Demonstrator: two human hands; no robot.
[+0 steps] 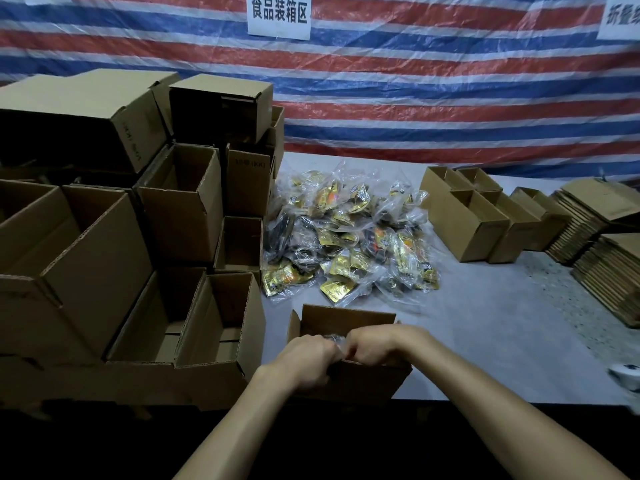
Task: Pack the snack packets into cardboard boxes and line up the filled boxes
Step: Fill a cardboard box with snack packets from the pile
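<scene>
A small open cardboard box (pixel 346 322) stands at the near edge of the table. Both my hands reach into its top. My left hand (pixel 308 358) and my right hand (pixel 377 342) have their fingers curled down over a clear plastic snack packet (pixel 336 342) that shows between them; most of the packet is hidden inside the box. Behind the box lies a heap of snack packets (pixel 349 237) in clear bags, gold and dark in colour.
Several open cardboard boxes (pixel 180 209) are stacked high on the left. A row of small open boxes (pixel 474 216) stands at the right, with piles of flattened cardboard (pixel 602 258) beyond them. A striped tarp (pixel 415 91) closes off the back. A white object (pixel 627 374) sits at the right edge.
</scene>
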